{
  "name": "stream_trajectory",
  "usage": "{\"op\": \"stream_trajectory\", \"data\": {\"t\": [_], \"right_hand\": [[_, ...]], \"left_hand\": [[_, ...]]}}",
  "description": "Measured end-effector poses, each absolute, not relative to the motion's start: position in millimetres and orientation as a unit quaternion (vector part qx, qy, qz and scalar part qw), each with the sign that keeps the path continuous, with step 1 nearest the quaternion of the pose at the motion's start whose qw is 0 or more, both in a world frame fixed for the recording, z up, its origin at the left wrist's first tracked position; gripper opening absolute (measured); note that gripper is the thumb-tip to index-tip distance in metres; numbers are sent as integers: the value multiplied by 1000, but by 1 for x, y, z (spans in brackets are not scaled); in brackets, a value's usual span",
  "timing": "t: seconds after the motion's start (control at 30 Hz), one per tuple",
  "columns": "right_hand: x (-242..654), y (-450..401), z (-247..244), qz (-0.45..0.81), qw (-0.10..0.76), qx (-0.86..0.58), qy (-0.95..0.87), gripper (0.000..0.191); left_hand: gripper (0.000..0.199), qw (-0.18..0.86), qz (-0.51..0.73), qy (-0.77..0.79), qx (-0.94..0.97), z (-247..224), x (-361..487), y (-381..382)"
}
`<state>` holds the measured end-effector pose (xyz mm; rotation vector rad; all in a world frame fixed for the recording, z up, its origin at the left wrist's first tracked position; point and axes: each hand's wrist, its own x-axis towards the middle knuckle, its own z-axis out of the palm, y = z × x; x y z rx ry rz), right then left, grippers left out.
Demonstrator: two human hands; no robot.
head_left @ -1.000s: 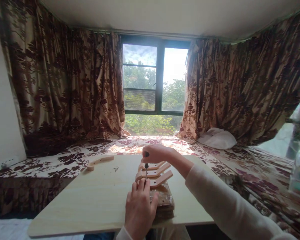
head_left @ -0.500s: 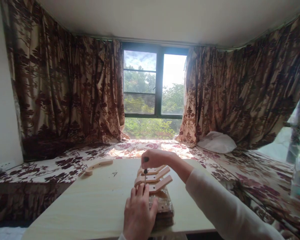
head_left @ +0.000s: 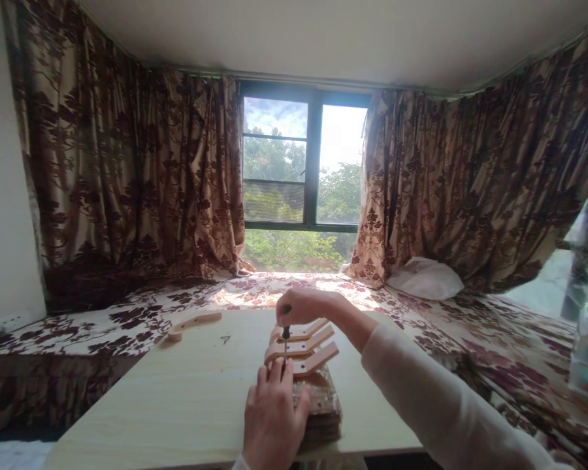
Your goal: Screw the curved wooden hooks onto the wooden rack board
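My right hand (head_left: 298, 308) is closed around the dark handle of a screwdriver (head_left: 286, 334), which stands upright with its shaft pointing down. Below it, pale wooden hooks (head_left: 318, 360), curved at one end and with dark holes or screws in them, lie side by side across a brown stack wrapped in clear plastic (head_left: 323, 398). With its fingertips on the curved end of the nearest hook, by the screwdriver's lower end, my left hand (head_left: 273, 414) grips that piece, thumb to the right. The tip of the screwdriver is hidden behind the fingers.
Another curved wooden piece (head_left: 196, 323) lies at the far left of the pale table (head_left: 166, 405). Several small dark screws (head_left: 225, 339) sit near it. Beyond are a flowered bed cover (head_left: 142, 320), a white pillow (head_left: 425, 279) and curtains beside a window.
My right hand and wrist have shifted very slightly on the screwdriver handle. The left hand and the wooden hooks stay practically where they were.
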<state>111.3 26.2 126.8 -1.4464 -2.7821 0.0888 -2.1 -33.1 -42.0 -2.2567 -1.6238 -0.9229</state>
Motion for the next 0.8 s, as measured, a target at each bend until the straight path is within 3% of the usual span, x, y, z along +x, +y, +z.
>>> {"op": "stream_trajectory", "data": {"t": [0.6, 0.8], "right_hand": [[114, 26, 116, 16, 33, -514, -857, 29], [116, 29, 126, 71, -22, -474, -877, 27]], "left_hand": [[35, 109, -309, -551, -768, -40, -2, -34], [36, 114, -309, -554, -765, -41, -1, -35]]}}
